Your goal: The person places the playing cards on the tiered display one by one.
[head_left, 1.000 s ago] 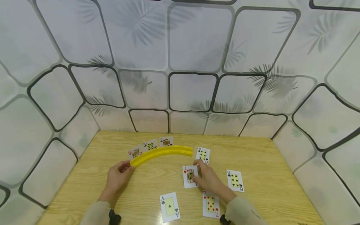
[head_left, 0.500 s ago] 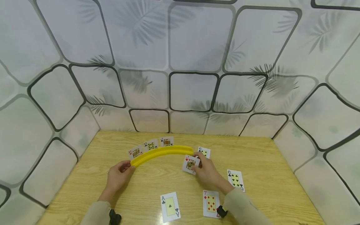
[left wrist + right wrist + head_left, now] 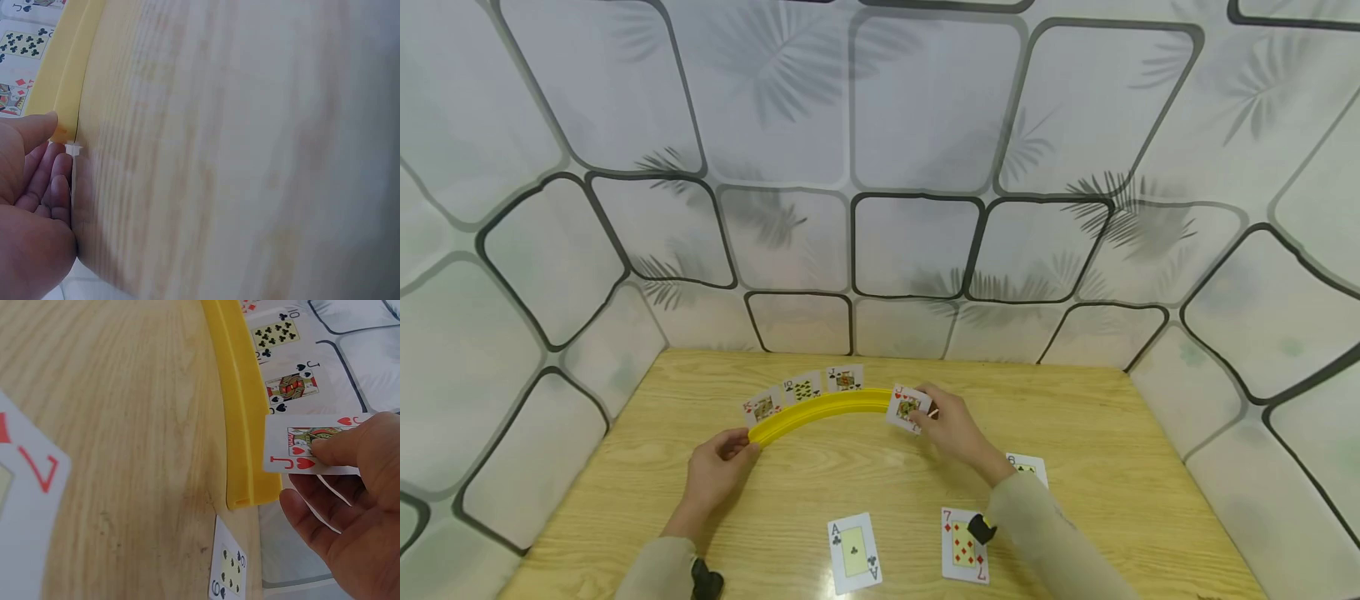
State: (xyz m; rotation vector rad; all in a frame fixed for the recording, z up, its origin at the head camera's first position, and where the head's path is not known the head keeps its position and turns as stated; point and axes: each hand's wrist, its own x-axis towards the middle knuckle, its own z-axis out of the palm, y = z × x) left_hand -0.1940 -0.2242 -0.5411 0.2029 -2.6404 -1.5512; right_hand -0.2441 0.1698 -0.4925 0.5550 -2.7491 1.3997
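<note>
A curved yellow playing card holder (image 3: 827,406) stands on the wooden table. Three cards are upright in its left half: the king of diamonds (image 3: 763,406), the ten of clubs (image 3: 802,387) and the jack of spades (image 3: 846,378). My left hand (image 3: 718,471) pinches the holder's left end, thumb on top in the left wrist view. Between thumb and fingers, my right hand (image 3: 955,429) holds the jack of hearts (image 3: 281,445) at the holder's right end. Whether its lower edge sits in the slot, I cannot tell.
Flat on the table lie the ace of clubs (image 3: 853,552), the seven of diamonds (image 3: 957,567) and a six of clubs (image 3: 1028,464), partly under my right sleeve. The six of spades (image 3: 229,569) shows only in the right wrist view. Patterned walls (image 3: 910,242) enclose the table.
My right hand has lifted the jack of hearts off the table and carried it forward to the holder's right end. My left hand has stayed at the left end.
</note>
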